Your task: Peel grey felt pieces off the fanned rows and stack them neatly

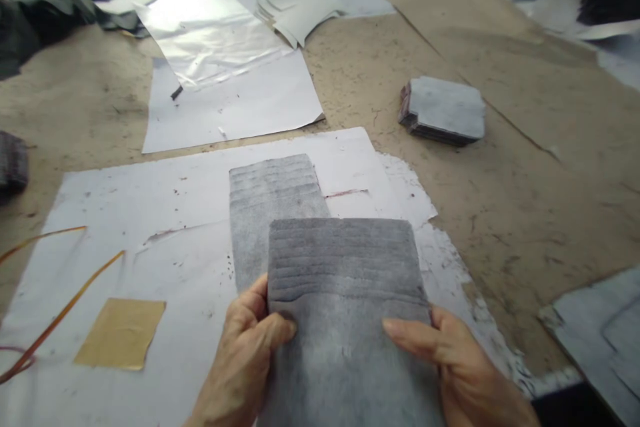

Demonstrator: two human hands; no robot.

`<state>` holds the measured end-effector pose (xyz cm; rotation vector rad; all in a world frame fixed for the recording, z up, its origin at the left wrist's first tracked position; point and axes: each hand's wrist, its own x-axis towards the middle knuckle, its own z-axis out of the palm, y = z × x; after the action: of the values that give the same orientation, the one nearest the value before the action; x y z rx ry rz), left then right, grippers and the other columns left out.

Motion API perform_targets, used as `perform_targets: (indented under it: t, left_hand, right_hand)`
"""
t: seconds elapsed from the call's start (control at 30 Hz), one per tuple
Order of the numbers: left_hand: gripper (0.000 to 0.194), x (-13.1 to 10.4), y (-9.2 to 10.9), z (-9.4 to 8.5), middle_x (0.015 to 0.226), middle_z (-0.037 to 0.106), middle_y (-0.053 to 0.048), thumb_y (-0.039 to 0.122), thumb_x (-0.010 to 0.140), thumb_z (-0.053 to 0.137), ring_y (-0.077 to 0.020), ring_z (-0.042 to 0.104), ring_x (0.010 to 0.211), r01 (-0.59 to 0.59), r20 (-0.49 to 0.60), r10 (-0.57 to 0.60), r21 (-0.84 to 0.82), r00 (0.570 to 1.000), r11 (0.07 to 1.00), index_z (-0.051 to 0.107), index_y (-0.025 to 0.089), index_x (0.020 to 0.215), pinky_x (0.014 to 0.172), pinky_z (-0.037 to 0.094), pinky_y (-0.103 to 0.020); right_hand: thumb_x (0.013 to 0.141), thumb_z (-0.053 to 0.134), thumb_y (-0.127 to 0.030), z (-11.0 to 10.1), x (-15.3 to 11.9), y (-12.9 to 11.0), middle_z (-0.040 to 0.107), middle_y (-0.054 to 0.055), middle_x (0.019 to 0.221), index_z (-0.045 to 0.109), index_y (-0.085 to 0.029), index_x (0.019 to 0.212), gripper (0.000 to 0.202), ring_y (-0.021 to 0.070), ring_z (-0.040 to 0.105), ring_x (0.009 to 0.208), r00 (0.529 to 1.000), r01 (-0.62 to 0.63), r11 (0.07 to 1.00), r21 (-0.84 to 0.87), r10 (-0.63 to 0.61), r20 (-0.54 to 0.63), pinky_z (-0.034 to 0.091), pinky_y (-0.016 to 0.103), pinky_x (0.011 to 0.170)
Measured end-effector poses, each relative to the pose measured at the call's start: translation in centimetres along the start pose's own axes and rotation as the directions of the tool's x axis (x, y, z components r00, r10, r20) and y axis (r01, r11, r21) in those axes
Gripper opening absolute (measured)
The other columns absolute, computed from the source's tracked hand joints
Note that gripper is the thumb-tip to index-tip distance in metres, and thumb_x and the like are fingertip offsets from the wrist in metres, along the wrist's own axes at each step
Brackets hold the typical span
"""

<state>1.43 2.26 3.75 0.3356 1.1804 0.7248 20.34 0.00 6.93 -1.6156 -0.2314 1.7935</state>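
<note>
One big brown work table (525, 193) takes up most of the view, so read the clock from the grey piece in hand. Next size down is a scuffed white paper sheet (185, 267), spreading from about 9 to 1 o'clock. Then the grey piece (345, 333) itself, at bottom centre, with stepped rows across its far end; can't tell if those are separate layers or folds. Left hand (245, 347) pinches its edge at 9, right hand (460, 360) does the same at 3, thumbs on top, other fingers mostly hidden.

A second grey piece (270, 200) lies on the paper at 11, partly covered by the held one in this view; can't tell if they touch. Smaller again: a grey block of stacked pieces (445, 107) at 1, a tan square (120, 333) at 9, and a scrap of reddish thread (350, 193) at 12.

What I'd worry about: uneven thumb pressure could skew those rows, lowering it carelessly could shove the second piece crooked, and that loose thread could get trapped underneath.
</note>
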Motion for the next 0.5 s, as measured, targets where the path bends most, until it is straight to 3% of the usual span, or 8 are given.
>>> perform_targets:
  t: [0.07,0.13,0.27,0.33,0.4,0.43,0.47,0.5]
  left_hand:
    - [0.070,-0.2,-0.1,0.8,0.093,0.067,0.001,0.002,0.047,0.045,-0.0128,0.059,0.072,-0.045,-0.010,0.045,0.024,0.999,0.999,0.059,0.023,0.112,0.057,0.044,-0.019]
    - [0.073,-0.2,-0.3,1.4,0.100,0.066,0.000,0.001,0.045,0.044,-0.0155,0.060,0.084,-0.082,0.023,0.082,0.038,0.996,0.996,0.058,0.022,0.113,0.063,0.045,-0.020]
    - [0.046,0.0,-0.8,2.2,0.100,0.068,-0.006,0.021,0.065,0.065,-0.0217,0.061,0.092,-0.051,0.079,0.047,0.058,0.996,0.997,0.060,0.017,0.111,0.076,0.050,-0.028]
    - [0.048,0.2,-0.9,2.3,0.097,0.069,-0.007,0.032,0.069,0.068,-0.0223,0.064,0.087,-0.002,0.062,-0.002,0.076,0.998,0.997,0.059,0.018,0.113,0.077,0.051,-0.033]
    - [0.048,0.3,-0.9,2.5,0.093,0.070,-0.007,0.035,0.069,0.069,-0.0215,0.065,0.081,0.019,0.045,-0.024,0.108,0.999,0.994,0.059,0.019,0.114,0.073,0.053,-0.033]
    - [0.047,0.2,-0.9,2.6,0.092,0.070,-0.006,0.035,0.069,0.069,-0.0207,0.065,0.079,-0.001,0.030,-0.004,0.144,1.000,0.990,0.060,0.020,0.112,0.072,0.053,-0.031]
    - [0.043,0.1,-0.9,2.7,0.091,0.071,-0.005,0.035,0.069,0.070,-0.0196,0.065,0.078,-0.037,0.007,0.037,0.189,0.999,0.981,0.063,0.020,0.109,0.072,0.053,-0.030]
    - [0.039,0.0,-0.8,2.9,0.089,0.071,-0.004,0.034,0.068,0.070,-0.0184,0.065,0.077,-0.074,-0.016,0.079,0.225,0.997,0.971,0.065,0.020,0.104,0.072,0.052,-0.027]
  right_hand:
    - [0.061,0.071,-0.035,-0.8,0.2,0.6,0.068,0.004,0.066,0.068,-0.018,0.079,0.024,0.0208,0.062,0.060,0.983,0.080,0.985,-0.152,-0.103,-0.149,0.051,0.030,0.056]
    - [0.058,0.069,-0.027,-1.7,0.6,1.3,0.067,0.002,0.065,0.066,-0.019,0.074,0.018,0.0205,0.061,0.060,0.955,0.144,0.969,-0.201,-0.189,-0.229,0.049,0.029,0.054]
    - [0.054,0.064,-0.015,-2.9,1.1,1.6,0.070,0.002,0.074,0.065,-0.019,0.087,0.033,0.0223,0.064,0.069,0.961,0.179,0.983,-0.042,-0.184,-0.207,0.051,0.031,0.062]
    - [0.056,0.063,-0.017,-2.8,1.1,1.2,0.070,0.003,0.076,0.064,-0.017,0.094,0.037,0.0233,0.065,0.070,0.973,0.155,0.988,-0.030,-0.158,-0.171,0.052,0.032,0.063]
    - [0.064,0.062,-0.024,-2.7,0.9,0.8,0.070,0.005,0.076,0.065,-0.015,0.095,0.032,0.0237,0.066,0.070,0.975,0.167,0.978,-0.123,-0.182,-0.130,0.053,0.033,0.063]
    - [0.069,0.059,-0.027,-2.7,0.7,0.7,0.070,0.005,0.074,0.066,-0.015,0.093,0.027,0.0228,0.066,0.067,0.961,0.216,0.943,-0.253,-0.252,-0.117,0.054,0.031,0.060]
    - [0.075,0.056,-0.029,-2.8,0.5,0.7,0.070,0.006,0.072,0.066,-0.016,0.090,0.023,0.0217,0.066,0.064,0.915,0.312,0.838,-0.447,-0.392,-0.097,0.054,0.029,0.056]
    - [0.079,0.051,-0.028,-2.9,0.2,0.8,0.071,0.006,0.072,0.067,-0.016,0.089,0.022,0.0213,0.067,0.064,0.822,0.409,0.638,-0.652,-0.568,-0.040,0.054,0.028,0.055]
